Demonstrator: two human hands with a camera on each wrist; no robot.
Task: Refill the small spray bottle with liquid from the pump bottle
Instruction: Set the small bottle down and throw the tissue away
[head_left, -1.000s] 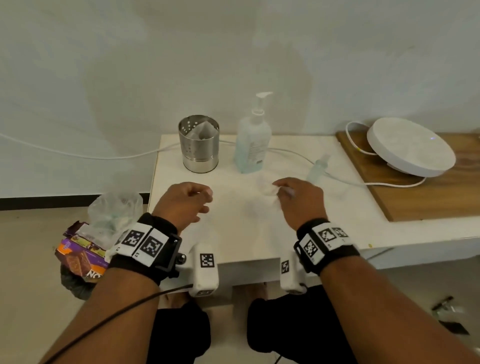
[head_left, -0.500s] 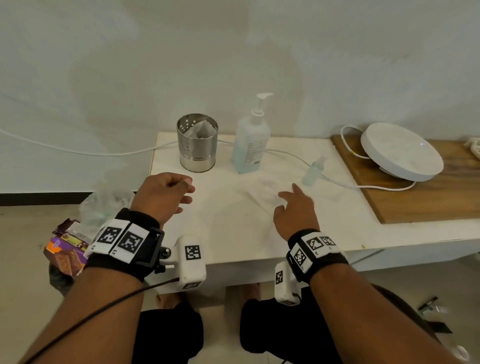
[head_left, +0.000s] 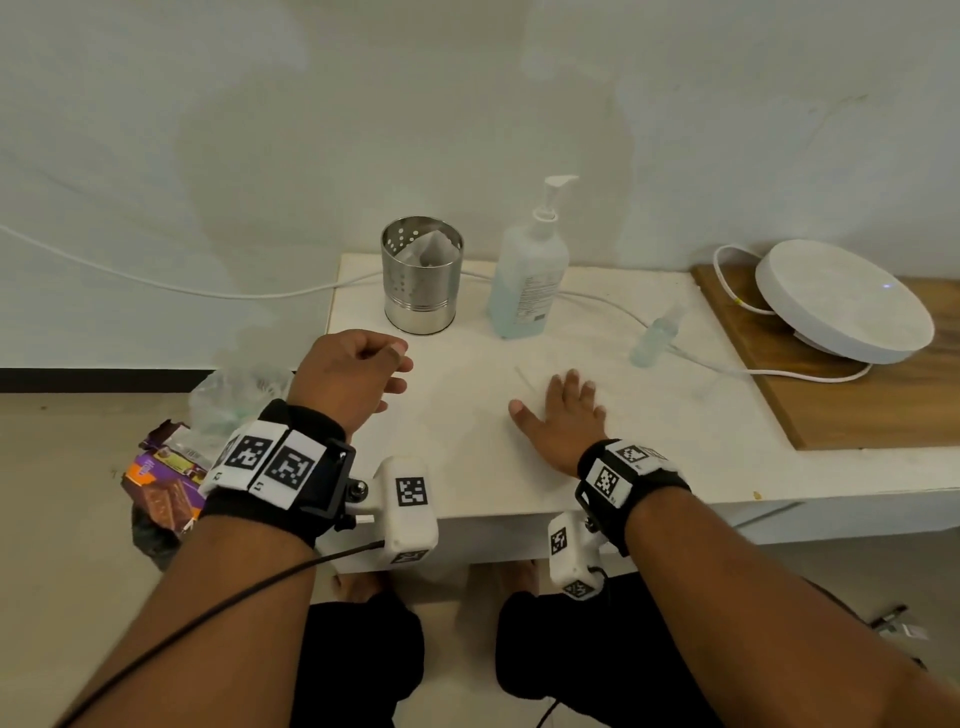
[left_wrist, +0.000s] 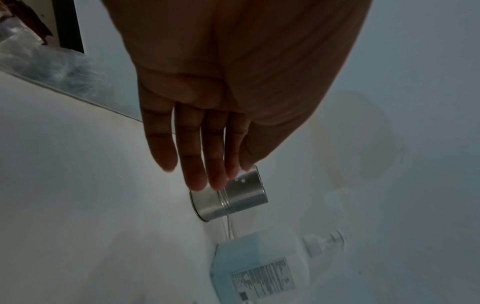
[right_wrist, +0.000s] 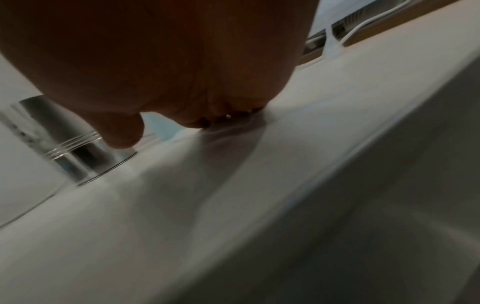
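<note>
The right hand (head_left: 563, 415) lay flat on the white table (head_left: 467, 467), palm down, fingers straight and lightly spread, holding nothing. The left hand (head_left: 353, 374) hovered above the table's left part, fingers relaxed; the left wrist view showed them extended and empty.

Out from the right hand, forward and to its right, stood the spray bottle (head_left: 655, 338), upright, its long axis vertical, near the white cable (head_left: 727, 369) and short of the wooden board (head_left: 857, 395). It was near the right hand but apart from it, and well apart from the left. So the right hand was the better placed to take it, by my reckoning, with a reach forward and rightward to close on the body from the side.

The pump bottle (head_left: 530, 275) stood upright further back, between the two hands' lines, just right of the steel cup (head_left: 422, 275); its nozzle pointed right, toward the spray bottle's side. The left hand was nearer the cup than the pump bottle, though the pump bottle looked reachable for either.
</note>
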